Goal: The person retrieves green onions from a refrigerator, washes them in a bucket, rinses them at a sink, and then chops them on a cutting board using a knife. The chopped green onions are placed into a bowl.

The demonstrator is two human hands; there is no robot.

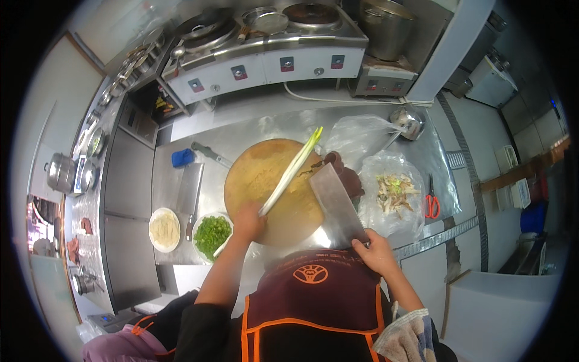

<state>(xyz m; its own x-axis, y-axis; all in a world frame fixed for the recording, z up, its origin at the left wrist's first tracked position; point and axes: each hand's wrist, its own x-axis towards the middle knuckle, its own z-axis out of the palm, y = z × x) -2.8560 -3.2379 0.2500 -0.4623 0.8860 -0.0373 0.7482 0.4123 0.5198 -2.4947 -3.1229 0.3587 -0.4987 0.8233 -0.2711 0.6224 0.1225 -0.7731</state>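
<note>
Stretched across a round wooden chopping board (253, 172) is a leek-like stalk (289, 174), white with a yellow-green tip. My left hand (251, 221) grips its near end at the board's lower left. In my right hand (374, 251) is the handle of a broad cleaver (337, 206), its blade tilted over the board's right edge. Just left of my left hand stands a white bowl of chopped green onion (212, 236). Beside that bowl is another white bowl (152, 242) with pale shredded food. A dark reddish cloth (350, 181) lies partly behind the cleaver.
A second cleaver (190, 188), a green-handled knife (210, 154) and a blue cloth (182, 157) lie left of the board. Scraps (397, 194) sit on a plastic bag at right, near orange-handled scissors (432, 206). A stove (267, 63) stands beyond the steel table (181, 253).
</note>
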